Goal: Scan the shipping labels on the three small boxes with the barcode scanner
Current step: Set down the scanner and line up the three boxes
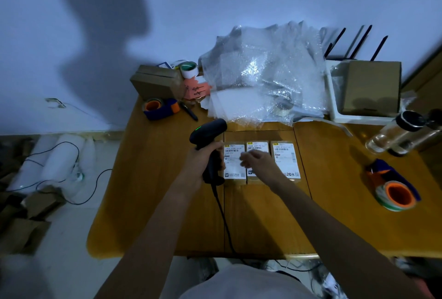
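Observation:
Three small cardboard boxes with white shipping labels lie side by side mid-table: the left box (pixel 233 167), the middle box (pixel 257 146) and the right box (pixel 285 161). My left hand (pixel 203 163) grips the handle of a black barcode scanner (pixel 208 132), held upright just left of the left box, its green light on and its cable trailing to the table's near edge. My right hand (pixel 259 163) hovers over the middle box, fingers loosely curled and blurred, holding nothing I can see. It hides most of that box's label.
A heap of bubble wrap (pixel 263 76) lies behind the boxes. Tape dispensers sit at back left (pixel 160 108) and front right (pixel 394 191). A clear bottle (pixel 397 133) lies at right, a white tray with a carton (pixel 373 88) behind it. Brown boxes (pixel 155 81) stand at back left.

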A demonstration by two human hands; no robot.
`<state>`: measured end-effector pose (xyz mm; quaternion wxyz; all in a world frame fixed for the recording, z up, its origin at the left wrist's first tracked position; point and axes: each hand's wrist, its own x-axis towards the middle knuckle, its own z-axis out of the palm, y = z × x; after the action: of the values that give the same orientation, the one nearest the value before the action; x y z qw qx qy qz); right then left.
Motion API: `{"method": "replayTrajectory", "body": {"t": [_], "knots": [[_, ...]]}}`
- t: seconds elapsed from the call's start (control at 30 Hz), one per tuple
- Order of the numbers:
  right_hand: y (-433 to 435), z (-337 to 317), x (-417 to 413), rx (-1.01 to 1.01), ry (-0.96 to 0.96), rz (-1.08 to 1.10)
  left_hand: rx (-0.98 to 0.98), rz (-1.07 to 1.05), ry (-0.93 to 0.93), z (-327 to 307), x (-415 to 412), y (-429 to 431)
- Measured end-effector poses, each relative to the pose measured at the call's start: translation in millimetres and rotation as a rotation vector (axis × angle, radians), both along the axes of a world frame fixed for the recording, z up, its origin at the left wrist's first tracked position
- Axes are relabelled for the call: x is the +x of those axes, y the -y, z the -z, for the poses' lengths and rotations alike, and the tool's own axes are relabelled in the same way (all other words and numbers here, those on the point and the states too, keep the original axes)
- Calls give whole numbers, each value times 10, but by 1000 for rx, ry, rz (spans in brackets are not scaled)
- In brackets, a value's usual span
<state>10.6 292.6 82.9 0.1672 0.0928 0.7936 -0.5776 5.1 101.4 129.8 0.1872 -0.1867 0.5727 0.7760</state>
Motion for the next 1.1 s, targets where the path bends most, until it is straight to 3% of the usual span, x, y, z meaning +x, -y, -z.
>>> {"method": "replayTrajectory", "body": {"t": [0.13,0.27,0.47,0.63,0.77,1.1], "knots": [[280,-181,84,-63,30,-155,98,-50,11,10,-17,40],[465,-308,138,-100,81,-236,318,-118,81,-59,-58,84],[663,-477,180,-174,47,-298,307,-122,1,-72,-168,209],[799,-459,144,-194,62,-239,46,-177,-72,-18,-169,281],[882,-317,74,-200,113,-129,-255,-76,-70,161,-117,341],[1056,27,23,-145,296,-126,-268,-33,84,638,49,572]]}}
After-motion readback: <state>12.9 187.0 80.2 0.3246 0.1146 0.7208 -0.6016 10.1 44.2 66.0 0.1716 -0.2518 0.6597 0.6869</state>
